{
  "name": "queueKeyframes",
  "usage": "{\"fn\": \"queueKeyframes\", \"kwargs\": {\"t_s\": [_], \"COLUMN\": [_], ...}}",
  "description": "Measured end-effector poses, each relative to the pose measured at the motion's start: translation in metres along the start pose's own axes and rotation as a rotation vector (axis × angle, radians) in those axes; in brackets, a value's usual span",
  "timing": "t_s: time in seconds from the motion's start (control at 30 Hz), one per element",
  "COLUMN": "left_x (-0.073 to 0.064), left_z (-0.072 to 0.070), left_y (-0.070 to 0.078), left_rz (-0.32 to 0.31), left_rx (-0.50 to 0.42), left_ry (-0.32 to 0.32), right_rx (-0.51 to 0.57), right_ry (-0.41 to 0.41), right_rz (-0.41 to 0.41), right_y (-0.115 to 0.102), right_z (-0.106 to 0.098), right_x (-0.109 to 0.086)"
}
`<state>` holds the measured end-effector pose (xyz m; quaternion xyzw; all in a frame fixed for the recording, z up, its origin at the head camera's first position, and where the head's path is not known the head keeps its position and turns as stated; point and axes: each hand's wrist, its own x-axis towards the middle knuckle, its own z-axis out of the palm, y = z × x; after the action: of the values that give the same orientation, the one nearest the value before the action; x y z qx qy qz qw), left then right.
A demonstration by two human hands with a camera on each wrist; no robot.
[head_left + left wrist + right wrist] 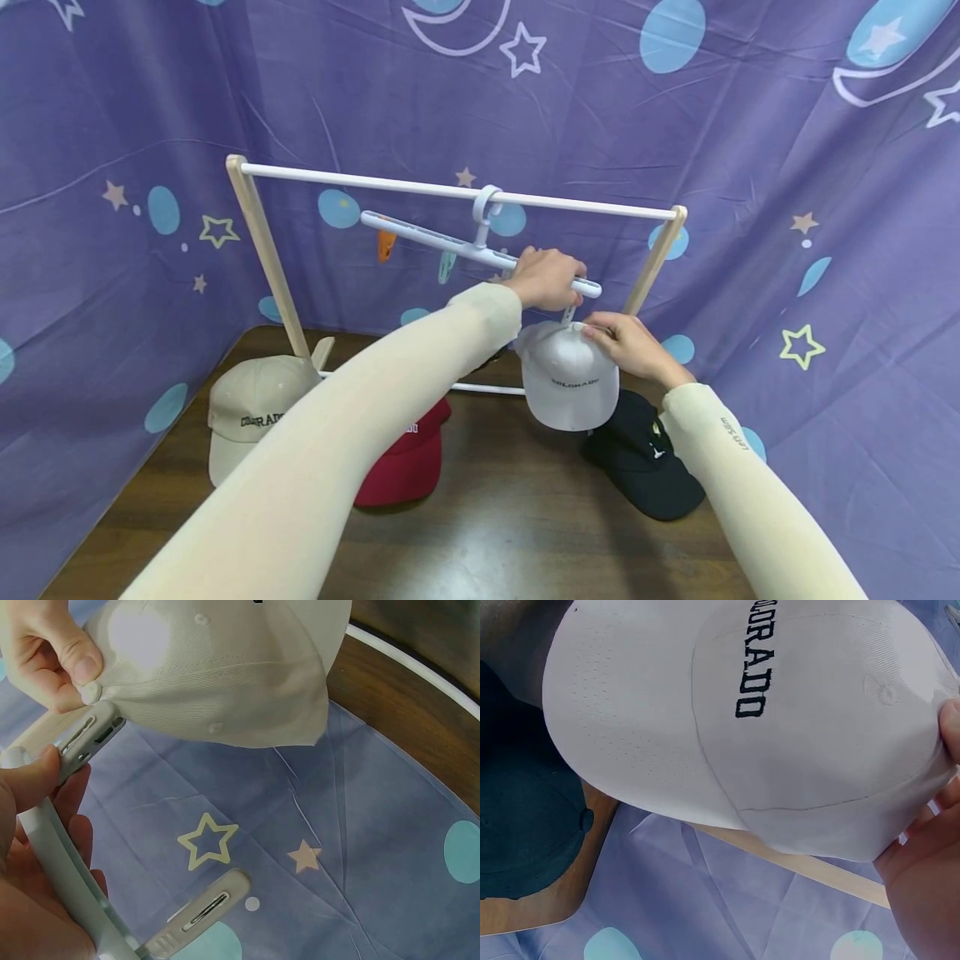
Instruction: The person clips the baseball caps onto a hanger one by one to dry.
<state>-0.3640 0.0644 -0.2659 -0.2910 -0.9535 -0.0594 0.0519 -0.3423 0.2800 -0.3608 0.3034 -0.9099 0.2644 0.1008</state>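
A white cap (570, 375) lettered COLORADO hangs below the right end of a pale blue hanger (427, 236). With thumb and fingers, my left hand (546, 279) pinches a grey clip (88, 742) on that hanger; the clip's tip meets the cap's crown beside the top button (91, 692). Whether its jaws have bitten the fabric is hard to tell. My right hand (630, 342) pinches the crown close to the button, brim facing down and forward. Another grey clip (196, 915) dangles from the hanger in the left wrist view.
The hanger hooks over a white rail (360, 179) on a wooden-legged rack. An orange clip (386, 245) and a teal clip (446, 267) hang on its left half. On the brown table lie a beige cap (258, 396), a red cap (408, 467) and a black cap (645, 458).
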Motion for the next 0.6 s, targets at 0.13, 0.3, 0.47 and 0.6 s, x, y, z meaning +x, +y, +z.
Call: {"fn": "queueKeyframes", "kwargs": {"t_s": [0.13, 0.3, 0.47, 0.6], "left_x": [-0.0005, -0.0007, -0.0009, -0.0009], "left_z": [-0.0006, -0.0019, -0.0020, -0.0006], "left_y": [0.0002, 0.0004, -0.0007, -0.0010], "left_rz": [0.003, 0.002, 0.003, 0.006], "left_rx": [-0.005, -0.018, -0.019, -0.021], "left_ry": [0.003, 0.005, 0.004, 0.009], "right_rx": [-0.001, -0.004, -0.008, -0.005], "right_ry": [0.014, 0.050, 0.085, 0.093], "right_rz": [-0.013, -0.044, -0.056, -0.034], "right_y": [0.0012, -0.0003, -0.0021, -0.0021], "right_z": [0.0010, 0.0017, 0.0028, 0.0035], "right_x": [0.0001, 0.0001, 0.0018, 0.0013]}}
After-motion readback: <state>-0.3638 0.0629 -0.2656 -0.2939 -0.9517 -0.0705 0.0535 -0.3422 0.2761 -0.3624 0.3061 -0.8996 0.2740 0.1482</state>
